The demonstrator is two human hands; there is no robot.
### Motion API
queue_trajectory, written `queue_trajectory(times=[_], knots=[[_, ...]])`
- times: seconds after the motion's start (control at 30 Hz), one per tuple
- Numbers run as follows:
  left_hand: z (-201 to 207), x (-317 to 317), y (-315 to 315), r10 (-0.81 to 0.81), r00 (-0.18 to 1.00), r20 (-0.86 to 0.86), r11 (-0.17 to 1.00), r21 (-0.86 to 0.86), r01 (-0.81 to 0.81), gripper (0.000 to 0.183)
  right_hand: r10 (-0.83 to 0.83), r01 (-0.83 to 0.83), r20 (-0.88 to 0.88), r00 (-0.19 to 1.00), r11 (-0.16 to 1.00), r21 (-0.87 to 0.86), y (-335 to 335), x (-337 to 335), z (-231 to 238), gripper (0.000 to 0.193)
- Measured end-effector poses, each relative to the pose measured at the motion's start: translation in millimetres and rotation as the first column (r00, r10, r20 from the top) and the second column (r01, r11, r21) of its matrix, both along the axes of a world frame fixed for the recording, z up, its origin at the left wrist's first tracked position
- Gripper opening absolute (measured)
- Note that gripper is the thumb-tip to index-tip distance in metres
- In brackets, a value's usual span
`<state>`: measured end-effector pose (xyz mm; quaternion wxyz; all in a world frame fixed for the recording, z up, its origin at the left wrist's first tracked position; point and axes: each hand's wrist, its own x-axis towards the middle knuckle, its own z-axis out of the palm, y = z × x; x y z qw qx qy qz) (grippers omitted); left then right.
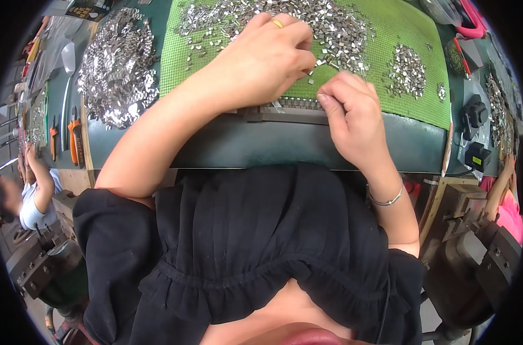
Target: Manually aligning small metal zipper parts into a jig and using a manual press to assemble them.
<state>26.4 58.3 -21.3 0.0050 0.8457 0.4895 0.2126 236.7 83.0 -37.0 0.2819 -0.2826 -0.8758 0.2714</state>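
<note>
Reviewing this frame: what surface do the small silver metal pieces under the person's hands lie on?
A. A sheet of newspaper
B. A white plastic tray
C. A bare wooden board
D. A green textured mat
D: the small silver pieces lie scattered on a green textured mat, with the left hand and right hand at its near edge.

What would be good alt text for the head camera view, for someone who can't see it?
Seen from above, a person's left hand and right hand pinch small silver metal pieces scattered over a green mat at the near edge of a dark workbench. A larger heap of metal parts lies left of the mat, orange-handled pliers farther left.
</note>
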Motion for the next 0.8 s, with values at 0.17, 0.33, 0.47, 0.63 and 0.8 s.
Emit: queue_trajectory(times=[0.17, 0.33, 0.47, 0.63, 0.8], knots=[[11.4, 1.7, -15.5, 0.081, 0.969, 0.233, 0.988, -0.147, -0.048, 0.009, 0.06, -0.055, -0.032, 0.998, 0.987, 0.148, 1.5, 9.0, -9.6, 0.004], [5.4, 11.4, -43.8, 0.09, 0.968, 0.235, 0.971, -0.237, -0.033, 0.006, 0.11, -0.092, -0.039, 0.993, 0.944, 0.316, -0.3, 18.7, -12.8, 0.015], [-5.6, 13.5, -53.4, 0.062, 0.989, 0.131, 0.998, -0.029, -0.059, 0.015, 0.103, -0.089, -0.062, 0.993, 0.977, 0.192, 1.5, 13.9, -3.3, 0.014], [2.6, 4.4, -59.1, 0.131, 0.983, 0.132, 0.991, -0.021, -0.129, 0.022, 0.114, -0.13, 0.085, 0.99, 0.97, 0.208, 26.6, 0.3, 4.5, 0.012], [-2.9, -22.4, -25.6, 0.198, 0.978, 0.057, 0.98, 0.008, -0.199, 0.01, 0.183, -0.253, 0.273, 0.945, 0.934, 0.251, 38.6, -14.2, 7.7, 0.01]])
